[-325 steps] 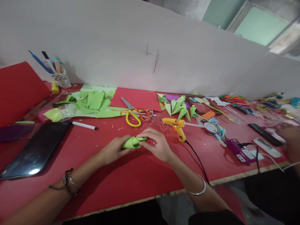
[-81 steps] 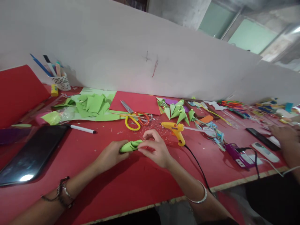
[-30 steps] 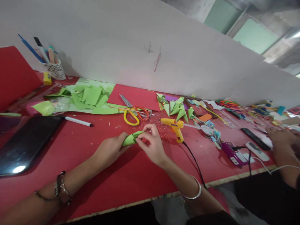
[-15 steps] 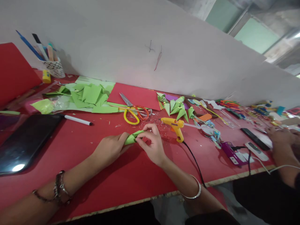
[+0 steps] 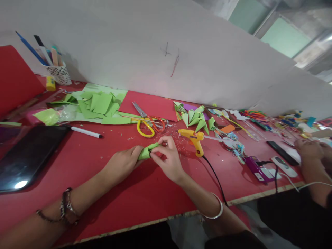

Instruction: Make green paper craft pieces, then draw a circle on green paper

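A rolled piece of green paper (image 5: 144,153) is held between both hands over the red table (image 5: 124,204). My left hand (image 5: 124,162) is closed around its lower left end. With thumb and fingers pinched, my right hand (image 5: 168,159) grips the upper right edge of the same paper. Just beyond the hands lie scissors (image 5: 145,128) with a yellow and an orange handle. A yellow hot glue gun (image 5: 193,137) rests to the right of my right hand, its black cord running to the table's front edge. Several green paper cones (image 5: 195,118) lie behind it.
Cut green paper pieces (image 5: 101,105) are piled at the back left, beside red paper (image 5: 155,105). A white marker (image 5: 86,132) and a large black tablet-like device (image 5: 28,155) lie left. A purple power strip (image 5: 258,169) sits right, near another person's hands (image 5: 308,150).
The green paper's upper right edge has shifted slightly between my fingers. Both hands keep nearly the same place and grip.
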{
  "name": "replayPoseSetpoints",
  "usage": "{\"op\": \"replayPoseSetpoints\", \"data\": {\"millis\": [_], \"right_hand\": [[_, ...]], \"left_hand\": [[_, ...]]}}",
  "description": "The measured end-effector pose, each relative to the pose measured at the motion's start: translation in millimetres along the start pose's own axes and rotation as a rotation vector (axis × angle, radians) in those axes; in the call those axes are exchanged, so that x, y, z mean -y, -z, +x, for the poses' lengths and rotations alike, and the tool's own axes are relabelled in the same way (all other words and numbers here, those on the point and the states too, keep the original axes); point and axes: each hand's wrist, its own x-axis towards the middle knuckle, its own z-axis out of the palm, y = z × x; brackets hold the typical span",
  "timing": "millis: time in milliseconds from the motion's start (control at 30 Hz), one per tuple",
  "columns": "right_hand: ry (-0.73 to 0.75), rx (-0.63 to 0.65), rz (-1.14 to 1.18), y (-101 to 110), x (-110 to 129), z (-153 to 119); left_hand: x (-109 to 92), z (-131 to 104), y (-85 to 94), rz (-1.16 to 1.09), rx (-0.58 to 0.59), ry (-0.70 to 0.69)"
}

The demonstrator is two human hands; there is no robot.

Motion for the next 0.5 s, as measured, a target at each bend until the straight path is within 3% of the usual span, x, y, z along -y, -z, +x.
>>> {"op": "replayPoseSetpoints", "data": {"millis": [333,500], "right_hand": [[0.057,0.006,0.039,4.4,3.2,1.7],[0.075,0.015,0.064,9.2,3.5,4.1]], "left_hand": [[-0.4,1.0,1.0,-0.033,0.015,0.052],[1.6,0.8,-3.7,-0.096,-0.089,0.080]]}}
